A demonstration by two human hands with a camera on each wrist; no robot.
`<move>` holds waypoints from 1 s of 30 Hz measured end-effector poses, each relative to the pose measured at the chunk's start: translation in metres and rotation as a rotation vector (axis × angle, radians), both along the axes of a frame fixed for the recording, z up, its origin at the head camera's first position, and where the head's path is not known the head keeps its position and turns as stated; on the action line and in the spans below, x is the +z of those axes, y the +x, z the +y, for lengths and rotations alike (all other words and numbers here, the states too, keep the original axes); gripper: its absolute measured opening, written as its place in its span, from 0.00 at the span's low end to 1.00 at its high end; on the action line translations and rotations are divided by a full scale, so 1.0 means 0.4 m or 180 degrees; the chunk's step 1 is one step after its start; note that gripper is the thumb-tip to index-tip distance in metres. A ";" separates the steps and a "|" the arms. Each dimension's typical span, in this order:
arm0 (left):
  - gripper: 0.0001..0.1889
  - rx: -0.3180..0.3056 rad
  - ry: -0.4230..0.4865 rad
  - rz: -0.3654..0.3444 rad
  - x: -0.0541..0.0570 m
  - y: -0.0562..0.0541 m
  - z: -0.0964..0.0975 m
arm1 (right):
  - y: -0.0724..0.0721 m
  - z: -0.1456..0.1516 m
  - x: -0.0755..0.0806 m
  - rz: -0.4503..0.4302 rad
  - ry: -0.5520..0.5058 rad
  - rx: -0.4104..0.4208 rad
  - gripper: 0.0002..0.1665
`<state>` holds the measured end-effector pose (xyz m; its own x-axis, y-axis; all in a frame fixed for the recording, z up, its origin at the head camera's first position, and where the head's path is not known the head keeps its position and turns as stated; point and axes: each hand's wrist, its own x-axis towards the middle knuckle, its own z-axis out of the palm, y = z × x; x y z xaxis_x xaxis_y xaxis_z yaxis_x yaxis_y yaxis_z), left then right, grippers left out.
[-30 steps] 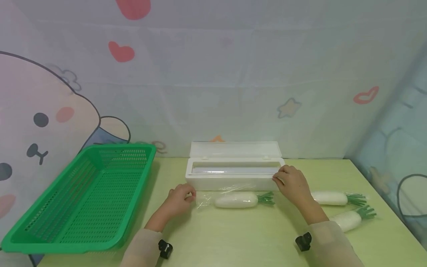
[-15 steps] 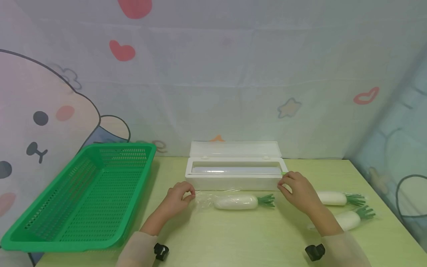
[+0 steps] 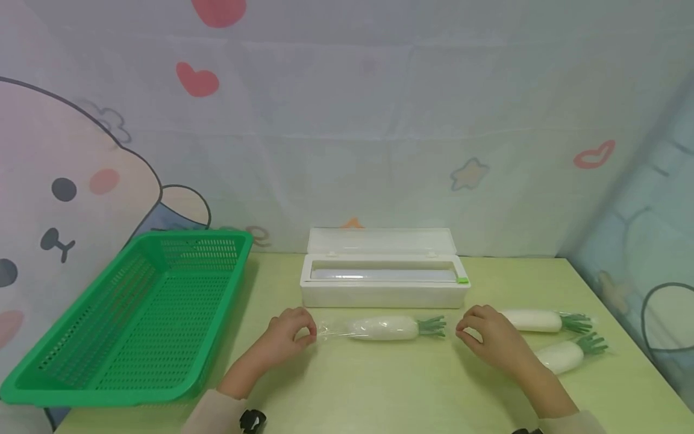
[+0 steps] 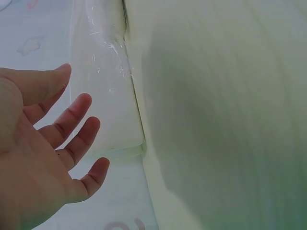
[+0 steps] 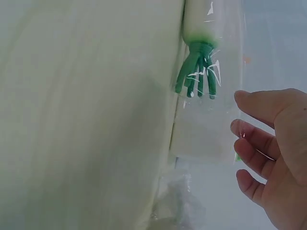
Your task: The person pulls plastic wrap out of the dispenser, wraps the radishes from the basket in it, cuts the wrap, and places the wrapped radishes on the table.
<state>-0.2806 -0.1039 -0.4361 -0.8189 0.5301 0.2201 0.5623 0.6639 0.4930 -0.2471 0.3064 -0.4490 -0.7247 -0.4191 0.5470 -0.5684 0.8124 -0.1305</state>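
Observation:
A white radish [image 3: 385, 328] with green stalks lies in front of the film box, clear plastic wrap [image 3: 332, 330] spread over it and out to both sides. My left hand [image 3: 290, 331] pinches the wrap's left edge between thumb and forefinger; the other fingers are loosely bent in the left wrist view. At the far side, beyond the stalks, my right hand [image 3: 490, 331] pinches the wrap's right edge with thumb and fingertip. The right wrist view shows the film [image 5: 206, 124] over the green stalks [image 5: 196, 72], reaching that hand.
Behind the radish stands a white film box [image 3: 382, 295], lid raised, a roll inside and a green slider [image 3: 462, 280] at its right end. Two wrapped radishes [image 3: 534, 320] lie right, partly behind the right arm. A green basket [image 3: 217, 337] stands left.
The right hand has left the box's right front edge and come down toward me, uncovering the green slider. The left hand has lowered slightly; the wrap now lies lower over the radish.

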 end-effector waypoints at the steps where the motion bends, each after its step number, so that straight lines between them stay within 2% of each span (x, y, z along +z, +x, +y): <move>1: 0.07 -0.0012 -0.0060 0.0014 -0.001 0.002 0.000 | 0.002 -0.001 -0.003 -0.0021 0.0005 -0.0005 0.10; 10: 0.07 0.0042 -0.0360 -0.0008 -0.015 -0.004 0.007 | -0.003 -0.008 -0.020 -0.0190 0.0149 -0.0025 0.09; 15: 0.07 0.0098 -0.0494 -0.0100 -0.028 -0.020 0.017 | -0.016 -0.017 -0.021 -0.0285 0.0294 -0.0053 0.07; 19: 0.08 0.0160 -0.0617 -0.0089 -0.038 -0.035 0.025 | -0.029 -0.022 -0.025 -0.0397 0.0417 -0.0117 0.06; 26: 0.08 0.0281 -0.0648 -0.0151 -0.044 -0.057 0.036 | -0.041 -0.027 -0.032 -0.0541 0.0396 -0.0164 0.05; 30: 0.06 0.0343 -0.0625 -0.0304 -0.043 -0.061 0.037 | -0.040 -0.028 -0.030 -0.0813 0.0326 -0.0211 0.03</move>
